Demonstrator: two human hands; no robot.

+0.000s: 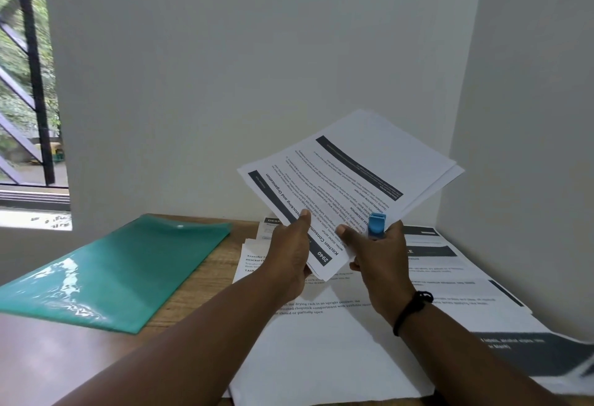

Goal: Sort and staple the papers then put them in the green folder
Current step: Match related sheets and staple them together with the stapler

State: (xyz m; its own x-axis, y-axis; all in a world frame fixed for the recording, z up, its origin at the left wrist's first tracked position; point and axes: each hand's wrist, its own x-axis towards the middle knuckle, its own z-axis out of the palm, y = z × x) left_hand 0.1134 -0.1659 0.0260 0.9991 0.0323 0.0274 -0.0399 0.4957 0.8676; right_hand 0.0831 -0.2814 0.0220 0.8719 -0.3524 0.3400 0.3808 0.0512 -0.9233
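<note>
A stack of printed papers (353,177) is raised above the desk, fanning up and to the right. My left hand (289,254) pinches its lower left corner, thumb on top. My right hand (376,258) grips a small blue stapler (376,225) whose jaws are on the stack's lower edge; the thumb lies on the top sheet. The green plastic folder (109,274) lies flat on the desk to the left, its far flap slightly lifted.
More printed sheets (321,341) cover the wooden desk (199,280) under and to the right of my hands. White walls close off the back and right. A barred window (29,84) is at the far left.
</note>
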